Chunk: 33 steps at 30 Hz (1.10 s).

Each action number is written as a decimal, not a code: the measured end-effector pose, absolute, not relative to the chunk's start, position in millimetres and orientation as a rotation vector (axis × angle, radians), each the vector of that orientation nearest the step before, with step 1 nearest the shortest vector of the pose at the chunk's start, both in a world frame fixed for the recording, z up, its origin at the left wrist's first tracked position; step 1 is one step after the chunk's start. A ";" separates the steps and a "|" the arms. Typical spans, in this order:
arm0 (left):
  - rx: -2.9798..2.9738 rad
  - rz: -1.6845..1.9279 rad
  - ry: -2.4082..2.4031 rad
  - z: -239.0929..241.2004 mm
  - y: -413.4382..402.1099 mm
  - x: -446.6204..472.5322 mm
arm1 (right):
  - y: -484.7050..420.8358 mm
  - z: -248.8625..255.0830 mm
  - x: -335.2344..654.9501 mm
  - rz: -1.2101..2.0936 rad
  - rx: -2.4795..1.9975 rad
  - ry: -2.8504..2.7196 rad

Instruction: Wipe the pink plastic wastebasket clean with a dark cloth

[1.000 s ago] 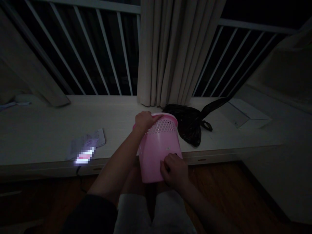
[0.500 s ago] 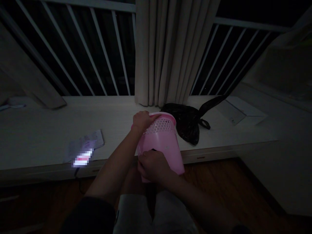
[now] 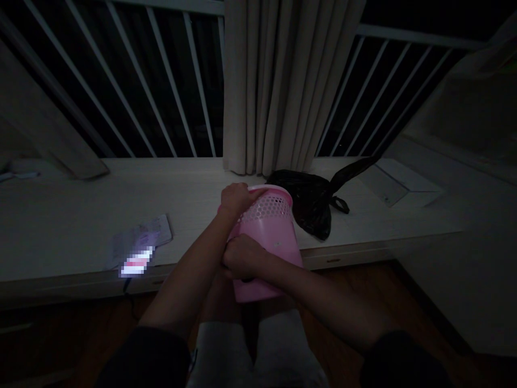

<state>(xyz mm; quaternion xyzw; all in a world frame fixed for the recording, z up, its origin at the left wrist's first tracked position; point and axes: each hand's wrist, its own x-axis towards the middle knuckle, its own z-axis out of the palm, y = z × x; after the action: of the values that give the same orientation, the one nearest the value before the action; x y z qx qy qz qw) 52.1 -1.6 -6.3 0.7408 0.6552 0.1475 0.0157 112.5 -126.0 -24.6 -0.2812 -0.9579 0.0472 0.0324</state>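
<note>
A pink plastic wastebasket (image 3: pixel 278 258) with a honeycomb mesh band below its rim is tilted above my lap, its mouth toward the sill. My left hand (image 3: pixel 236 198) grips the rim at its upper left. Against the basket's left side wall is my right hand (image 3: pixel 244 257), closed in a fist, and a small dark bit shows just below it. What this fist holds is hidden. A knotted black plastic bag (image 3: pixel 311 199) lies on the sill right behind the basket, close to its rim.
The pale window sill (image 3: pixel 194 188) runs across the scene. A white box (image 3: pixel 407 183) sits on its right end, and papers (image 3: pixel 149 234) with a bright, blurred-out phone-like screen (image 3: pixel 137 263) lie at left. Beige curtains (image 3: pixel 274 91) hang before white railings (image 3: pixel 177 91). Lighting is dim.
My right fist has moved up and slightly left along the basket's side, and the dark bit now shows below it instead of above. My left hand stays on the rim.
</note>
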 end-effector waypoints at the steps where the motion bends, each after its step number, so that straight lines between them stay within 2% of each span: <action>1: 2.305 0.458 2.041 -6.2 -1.4 52.2 | -123.8 -24.7 112.9 0.138 -0.849 -2.954; 9: 2.332 0.446 2.041 -6.8 -0.4 56.1 | -109.1 -16.7 125.4 0.061 -0.718 -2.940; 33: 2.335 0.407 2.039 -4.6 2.8 60.7 | -68.1 -10.9 163.6 -0.076 -1.018 -2.602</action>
<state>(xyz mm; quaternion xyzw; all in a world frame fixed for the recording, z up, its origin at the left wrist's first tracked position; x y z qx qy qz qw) 60.7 2.8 -4.6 0.7467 0.6522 0.1301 0.0076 163.6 -68.1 -10.9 -0.3587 -0.9170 -0.0267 0.1724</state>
